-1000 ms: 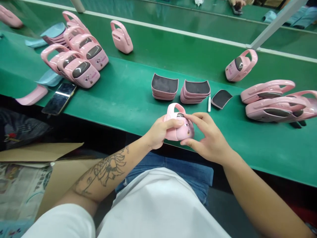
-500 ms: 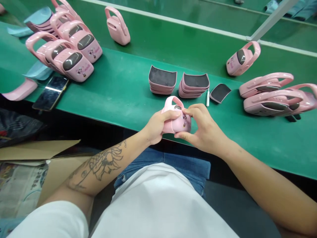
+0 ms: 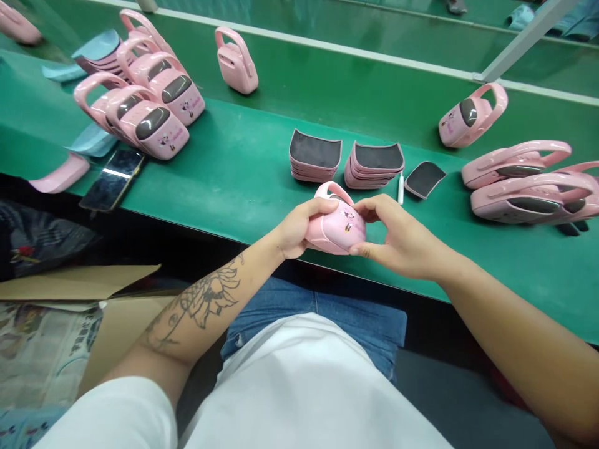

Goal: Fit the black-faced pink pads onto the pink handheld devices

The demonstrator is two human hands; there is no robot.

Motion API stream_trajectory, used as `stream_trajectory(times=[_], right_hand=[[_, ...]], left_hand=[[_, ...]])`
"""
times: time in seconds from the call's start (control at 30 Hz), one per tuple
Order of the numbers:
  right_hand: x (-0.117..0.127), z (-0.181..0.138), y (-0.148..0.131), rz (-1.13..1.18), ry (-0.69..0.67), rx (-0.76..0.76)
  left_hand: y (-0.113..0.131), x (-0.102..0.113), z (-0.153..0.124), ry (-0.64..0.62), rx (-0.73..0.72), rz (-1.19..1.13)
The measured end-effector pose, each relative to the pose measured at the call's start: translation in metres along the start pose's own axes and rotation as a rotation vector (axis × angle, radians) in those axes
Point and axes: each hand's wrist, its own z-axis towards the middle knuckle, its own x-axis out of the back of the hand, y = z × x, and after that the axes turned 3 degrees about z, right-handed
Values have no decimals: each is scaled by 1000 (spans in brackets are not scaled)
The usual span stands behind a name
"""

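Gripping one small glossy pink plastic handled case above the green table edge, my left hand and right hand fingers clasp it; its dark window panel seems unfitted, stacked dark-faced pink panels remaining.

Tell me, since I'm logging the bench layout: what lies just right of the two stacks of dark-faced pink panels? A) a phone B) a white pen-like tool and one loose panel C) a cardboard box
B: a white pen-like tool and one loose panel lie beside the stacks.
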Motion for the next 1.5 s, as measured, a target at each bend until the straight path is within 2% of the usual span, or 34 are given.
stream_trajectory(times=[0.17,0.4,0.47,0.53,0.6,0.7,0.8,0.9,1.0,1.23,1.5], right_hand=[[-1,2,-3,-79,-35,9],[-10,6,-10,-230,31,77],[-9,7,-9,-240,84,27],[-8,7,-7,-226,144,-133],[-12,6,-5,-97,112,-361],[-29,1,-4,439,-78,-591],[-51,-2,-5,995,-66,-606],[-64,-2,-8,1257,-17,-605],[-67,0,-12,1352,-14,-593],[-70,0,-13,1363,25,-572],[-85,-7,-12,1172,186,-401]], left_hand=[[-3,-3,-2,-11,-58,-34],[-5,0,-2,16,-70,-100],[-2,4,-3,-5,-65,-107],[-1,8,-6,-34,-69,-126],[-2,13,-8,-53,-78,-162],[-11,20,-11,-30,-95,-211],[-19,26,-11,29,-129,-242],[-23,29,-10,54,-155,-270],[-23,30,-10,47,-179,-280],[-24,29,-12,20,-208,-293],[-20,26,-21,13,-250,-237]])
